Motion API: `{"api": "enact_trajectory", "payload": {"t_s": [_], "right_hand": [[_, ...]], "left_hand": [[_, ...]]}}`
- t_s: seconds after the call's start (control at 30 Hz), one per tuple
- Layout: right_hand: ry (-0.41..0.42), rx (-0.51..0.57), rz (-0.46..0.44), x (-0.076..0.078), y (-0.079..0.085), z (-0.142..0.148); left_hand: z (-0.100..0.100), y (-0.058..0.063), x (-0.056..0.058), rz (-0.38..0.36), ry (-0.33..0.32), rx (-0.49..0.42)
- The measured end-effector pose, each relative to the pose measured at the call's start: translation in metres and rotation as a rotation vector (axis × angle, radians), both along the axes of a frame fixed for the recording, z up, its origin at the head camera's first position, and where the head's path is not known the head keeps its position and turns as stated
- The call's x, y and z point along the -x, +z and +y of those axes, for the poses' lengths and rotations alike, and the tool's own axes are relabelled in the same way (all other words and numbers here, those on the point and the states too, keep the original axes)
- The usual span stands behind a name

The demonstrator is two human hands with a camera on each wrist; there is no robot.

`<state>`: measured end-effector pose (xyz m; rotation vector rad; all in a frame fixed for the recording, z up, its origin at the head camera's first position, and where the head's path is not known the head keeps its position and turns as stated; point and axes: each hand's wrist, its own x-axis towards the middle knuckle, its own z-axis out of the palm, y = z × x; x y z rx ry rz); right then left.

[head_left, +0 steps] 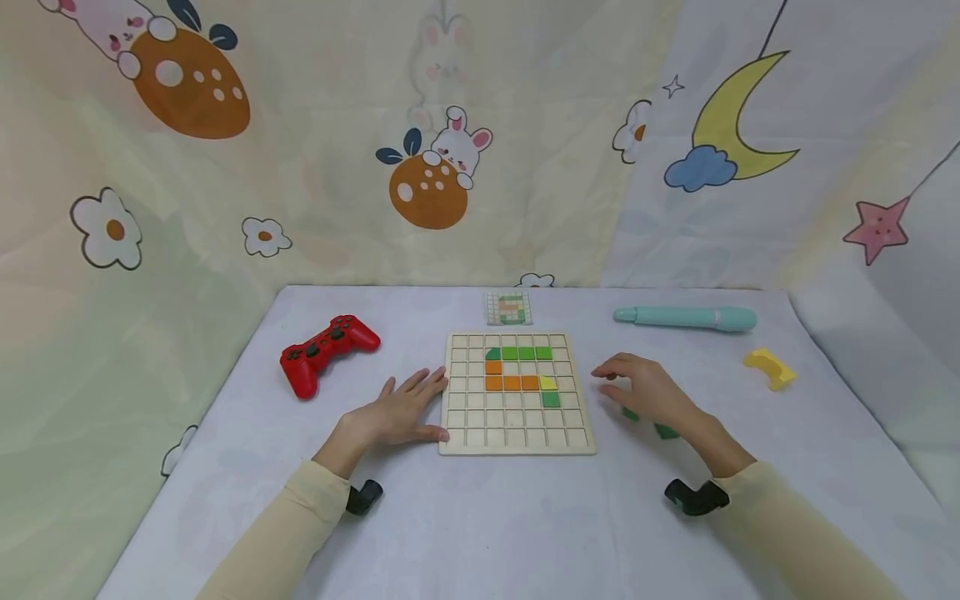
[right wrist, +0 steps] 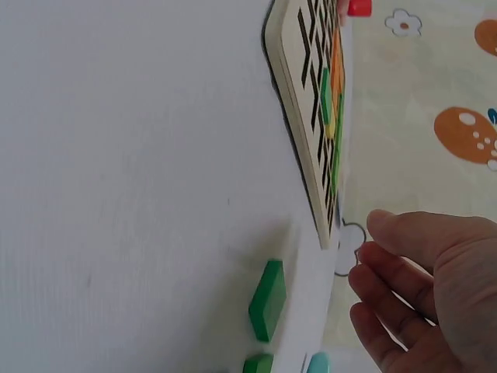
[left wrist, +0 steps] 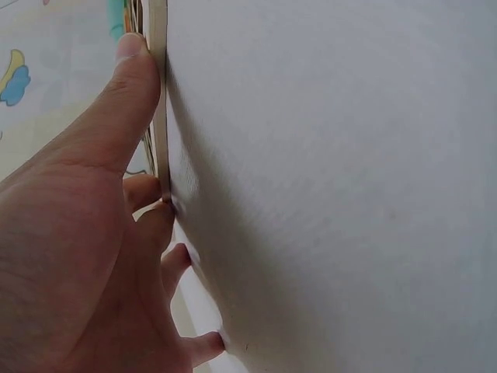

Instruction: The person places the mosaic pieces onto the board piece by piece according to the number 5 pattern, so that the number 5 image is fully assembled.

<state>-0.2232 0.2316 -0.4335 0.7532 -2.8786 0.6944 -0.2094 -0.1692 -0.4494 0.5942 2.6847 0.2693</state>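
A pale wooden grid board (head_left: 517, 422) lies mid-table with green, orange and one yellow tile (head_left: 548, 383) set in its cells. My left hand (head_left: 397, 414) rests along the board's left side, fingers spread, with the thumb (left wrist: 133, 93) against the board's edge in the left wrist view. Off the board's right side hovers my right hand (head_left: 651, 390), its fingers loosely bent and nothing seen between thumb and fingers. Two loose green pieces lie under and beside it: a diamond-shaped green block (right wrist: 268, 301) and another green block (right wrist: 258, 364), partly cut off in the right wrist view.
Behind the board lies a small pattern card (head_left: 509, 307). A red game controller (head_left: 328, 354) is at the left. Toward the right back lie a teal pen-like stick (head_left: 686, 317) and a yellow arched block (head_left: 769, 368). A printed cloth (head_left: 322, 150) hangs behind the table.
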Motion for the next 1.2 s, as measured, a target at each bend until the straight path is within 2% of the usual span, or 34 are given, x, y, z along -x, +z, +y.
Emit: {"api": "enact_trajectory", "payload": {"t_s": [0.27,0.47,0.7,0.87,1.2], "right_hand": [[-0.064,-0.014,-0.052,-0.006,0.008,0.042],[-0.071,-0.053,-0.087,-0.013,-0.001,0.061],[-0.036,-0.014,-0.073,-0.022,-0.013,0.059],[-0.007,-0.029,-0.051,-0.024,-0.018,0.053],[-0.003,-0.052,-0.026,-0.024,-0.017,0.05]], "left_hand": [[0.0,-0.002,0.0,-0.003,0.003,0.0],[-0.001,-0.003,0.001,-0.005,0.002,0.001],[-0.001,0.0,0.0,-0.008,0.002,-0.018],[0.0,0.001,0.0,-0.008,-0.004,-0.014],[0.0,0.003,-0.001,0.006,-0.013,-0.024]]}}
